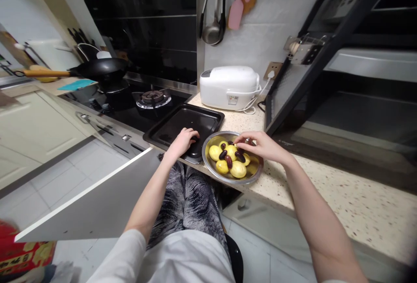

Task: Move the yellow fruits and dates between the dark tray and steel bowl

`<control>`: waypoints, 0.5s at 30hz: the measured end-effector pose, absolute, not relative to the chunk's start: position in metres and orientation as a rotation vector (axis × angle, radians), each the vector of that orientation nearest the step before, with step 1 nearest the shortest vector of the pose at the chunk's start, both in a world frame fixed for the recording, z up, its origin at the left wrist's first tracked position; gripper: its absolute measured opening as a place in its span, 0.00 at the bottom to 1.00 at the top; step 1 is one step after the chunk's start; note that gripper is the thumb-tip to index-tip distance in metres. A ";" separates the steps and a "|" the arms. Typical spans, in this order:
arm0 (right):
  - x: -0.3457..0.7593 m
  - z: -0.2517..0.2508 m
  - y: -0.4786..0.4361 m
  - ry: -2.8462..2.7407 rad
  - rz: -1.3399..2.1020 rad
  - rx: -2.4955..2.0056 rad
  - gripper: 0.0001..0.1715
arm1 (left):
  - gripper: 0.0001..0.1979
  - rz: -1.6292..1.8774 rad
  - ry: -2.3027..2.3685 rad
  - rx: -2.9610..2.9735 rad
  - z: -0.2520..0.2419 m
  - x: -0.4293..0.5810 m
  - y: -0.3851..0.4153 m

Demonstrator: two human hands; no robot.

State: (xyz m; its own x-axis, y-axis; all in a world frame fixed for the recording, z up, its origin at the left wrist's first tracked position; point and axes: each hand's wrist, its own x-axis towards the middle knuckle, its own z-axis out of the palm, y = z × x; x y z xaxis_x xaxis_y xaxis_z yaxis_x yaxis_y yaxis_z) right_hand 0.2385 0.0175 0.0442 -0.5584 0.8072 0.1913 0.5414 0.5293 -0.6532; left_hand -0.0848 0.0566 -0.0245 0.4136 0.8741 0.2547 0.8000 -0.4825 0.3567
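A metal bowl [208, 163] stands at the counter edge, holding several rounded yellow pieces [238, 169] that look like peeled potatoes or lemons. Glossy dark red-brown oval pieces [229, 162], date- or grape-like, lie among them. My right hand [256, 143] reaches over the bowl's far right rim, its fingertips bent together at the contents; whatever they grip is hidden. Left of the bowl is a black baking tray [176, 120]. My left hand [184, 141] is over its near part with curled fingers, and I cannot make out anything in them.
A white rice cooker [230, 85] is behind the bowl, plugged into a wall socket [273, 71]. To the right stands a dark oven [361, 122]. Left lies a gas hob [153, 98] with a black wok [104, 67]. Below, a cabinet door [97, 200] hangs open near my legs.
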 end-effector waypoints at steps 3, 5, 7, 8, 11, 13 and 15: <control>0.237 0.046 0.016 -2.265 0.695 -1.081 0.15 | 0.11 0.739 1.548 2.425 -0.023 -0.081 0.052; 0.236 0.047 0.015 -2.239 0.649 -1.066 0.14 | 0.10 0.894 1.515 2.347 -0.020 -0.078 0.046; 0.235 0.046 0.014 -2.200 0.611 -1.051 0.14 | 0.09 1.070 1.411 2.256 -0.014 -0.072 0.037; 0.234 0.045 0.014 -2.177 0.597 -1.046 0.14 | 0.09 1.151 1.345 2.219 -0.011 -0.068 0.031; 0.231 0.043 0.014 -2.111 0.588 -1.033 0.14 | 0.08 1.312 1.153 2.181 0.001 -0.047 0.011; 0.229 0.041 0.013 -2.095 0.646 -1.011 0.14 | 0.08 1.355 1.052 2.196 0.006 -0.029 -0.002; 0.226 0.038 0.012 -2.086 0.740 -0.984 0.15 | 0.09 1.384 0.968 2.224 0.009 -0.011 -0.011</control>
State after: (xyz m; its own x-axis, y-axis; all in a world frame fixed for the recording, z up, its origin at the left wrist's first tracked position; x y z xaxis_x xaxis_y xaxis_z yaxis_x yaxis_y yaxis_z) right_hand 0.2258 0.0117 0.0382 -0.4630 0.8143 0.3501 0.4113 0.5473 -0.7289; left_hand -0.0114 -0.0110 0.0092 0.2903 0.7050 0.6470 0.3661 -0.7065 0.6056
